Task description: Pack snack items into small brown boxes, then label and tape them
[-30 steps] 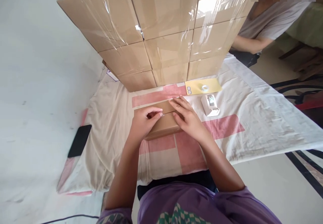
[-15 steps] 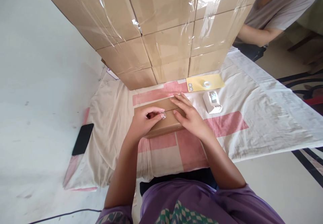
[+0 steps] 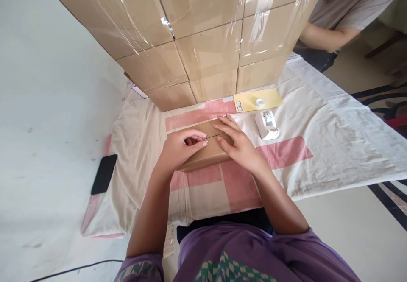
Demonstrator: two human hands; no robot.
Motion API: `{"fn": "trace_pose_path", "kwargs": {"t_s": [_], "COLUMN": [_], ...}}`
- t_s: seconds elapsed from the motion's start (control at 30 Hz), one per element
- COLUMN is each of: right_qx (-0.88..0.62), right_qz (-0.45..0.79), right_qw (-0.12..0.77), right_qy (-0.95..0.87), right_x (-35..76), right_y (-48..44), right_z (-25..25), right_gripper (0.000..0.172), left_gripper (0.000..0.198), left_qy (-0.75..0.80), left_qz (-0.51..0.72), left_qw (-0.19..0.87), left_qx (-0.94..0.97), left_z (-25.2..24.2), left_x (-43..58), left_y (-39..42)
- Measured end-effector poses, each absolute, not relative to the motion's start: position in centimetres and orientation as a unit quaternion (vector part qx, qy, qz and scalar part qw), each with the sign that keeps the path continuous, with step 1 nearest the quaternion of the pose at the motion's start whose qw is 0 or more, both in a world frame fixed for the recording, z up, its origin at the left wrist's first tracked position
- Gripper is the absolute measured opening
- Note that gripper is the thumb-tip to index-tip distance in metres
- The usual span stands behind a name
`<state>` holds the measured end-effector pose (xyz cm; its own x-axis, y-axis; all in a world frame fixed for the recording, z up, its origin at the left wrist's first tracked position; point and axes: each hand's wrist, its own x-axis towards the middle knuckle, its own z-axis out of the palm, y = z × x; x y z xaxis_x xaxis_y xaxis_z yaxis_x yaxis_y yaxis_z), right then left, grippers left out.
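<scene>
Cloth (image 3: 318,146), pink-patched, covers the surface; one small box (image 3: 206,157), one dispenser (image 3: 267,125), one phone (image 3: 104,174). My left hand (image 3: 178,148) curls on it, grip unclear; right hand (image 3: 240,146) flat, released.

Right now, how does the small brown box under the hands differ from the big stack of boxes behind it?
The small box lies low and single; the stack is many cartons piled high. The stack is wrapped in shiny clear film; the small box shows none. The left hand and right hand rest on the small box; neither touches the stack. Both are plain brown cardboard on the same cloth.
</scene>
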<state>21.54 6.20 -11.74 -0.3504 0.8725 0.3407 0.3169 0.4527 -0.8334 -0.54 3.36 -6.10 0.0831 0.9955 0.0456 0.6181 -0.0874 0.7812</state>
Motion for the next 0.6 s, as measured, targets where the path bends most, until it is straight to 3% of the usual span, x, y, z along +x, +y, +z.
{"fn": "trace_pose_path", "kwargs": {"t_s": [0.3,0.6], "right_qx": [-0.392,-0.392], "right_qz": [0.335,0.343], "right_qw": [0.415,0.416], "right_qy": [-0.75,-0.745], "right_x": [21.7,21.8], "right_y": [6.1,5.9], "right_z": [-11.9,-11.7], "right_gripper": [0.04,0.04], "left_gripper": [0.015,0.022], "left_qy": [0.613,0.604], "left_qz": [0.263,0.29], "left_qw": [0.259,0.283], "left_qx": [0.699,0.686], "left_z": [-4.6,-5.1], "left_x": [0.6,0.5], "left_y": [3.0,2.8]}}
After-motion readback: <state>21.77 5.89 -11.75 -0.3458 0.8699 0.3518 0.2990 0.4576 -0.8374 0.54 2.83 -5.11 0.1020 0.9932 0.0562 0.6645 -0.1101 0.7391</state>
